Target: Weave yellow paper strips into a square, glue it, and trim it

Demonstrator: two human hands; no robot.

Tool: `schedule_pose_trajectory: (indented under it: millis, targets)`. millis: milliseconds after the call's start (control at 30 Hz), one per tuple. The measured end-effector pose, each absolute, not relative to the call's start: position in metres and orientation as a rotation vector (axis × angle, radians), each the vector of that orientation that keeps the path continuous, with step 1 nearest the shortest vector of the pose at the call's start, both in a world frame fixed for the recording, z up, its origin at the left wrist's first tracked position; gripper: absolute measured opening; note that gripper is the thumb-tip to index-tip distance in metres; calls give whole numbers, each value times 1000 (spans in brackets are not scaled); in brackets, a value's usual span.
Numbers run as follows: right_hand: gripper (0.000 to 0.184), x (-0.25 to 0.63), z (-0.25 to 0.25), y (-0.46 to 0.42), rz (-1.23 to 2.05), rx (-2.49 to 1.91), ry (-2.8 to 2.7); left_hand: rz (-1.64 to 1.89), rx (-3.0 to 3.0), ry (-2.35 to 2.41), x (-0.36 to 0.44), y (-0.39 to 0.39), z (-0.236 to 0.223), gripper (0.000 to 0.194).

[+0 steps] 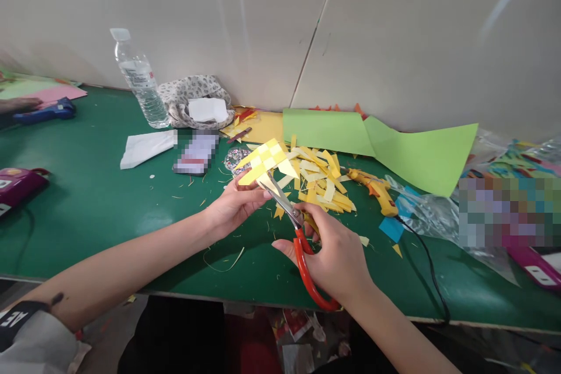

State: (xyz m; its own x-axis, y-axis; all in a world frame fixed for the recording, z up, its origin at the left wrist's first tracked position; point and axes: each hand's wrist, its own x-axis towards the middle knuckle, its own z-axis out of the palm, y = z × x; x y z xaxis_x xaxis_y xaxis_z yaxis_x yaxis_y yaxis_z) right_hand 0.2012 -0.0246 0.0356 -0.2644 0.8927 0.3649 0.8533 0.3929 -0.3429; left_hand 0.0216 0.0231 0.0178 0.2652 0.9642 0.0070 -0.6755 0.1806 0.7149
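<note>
Woven paper (268,158) partly hides left grip (236,205) pinching it; right grip (339,248) holds scissors (300,248).

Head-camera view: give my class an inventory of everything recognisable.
Table: 1, green, middle
Wall: 1, pale, behind
Scissors: 1, red-handled, centre
Woven paper: 1, two-tone yellow, centre
Paper strips: many, yellow, centre
Green sheets: count unclear, green, back
Glue gun: 1, yellow, right
Blue paper: count unclear, blue, right
Plastic: count unclear, clear, right
Bottle: 1, clear, back left
Patterned pouch: 1, grey, back left
Tissue: 1, white, left
Phone: 1, screen blurred, left
Devices: 2, magenta, far left, far right
Tool: 1, blue, far left
Sheet: 1, pink, far left
Another person's hand: 1, far left
Left hand: 1, bare, holding woven paper
Right hand: 1, bare, holding scissors
</note>
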Motion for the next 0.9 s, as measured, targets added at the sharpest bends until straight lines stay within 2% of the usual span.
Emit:
schedule_pose_trajectory:
  millis: [133,400,600,900]
  targets:
    - [61,201,36,-26,105,-1483,-2152,1221,697,490,21,23,18,52]
    - [59,200,38,-26,113,-1456,-2152,1227,692,519,21,23,19,25]
    - [53,201,37,-26,211,-1431,-2132,1227,688,517,21,23,19,31]
    - [55,202,36,-25,263,-1432,-2117,1203,659,529,20,23,20,31]
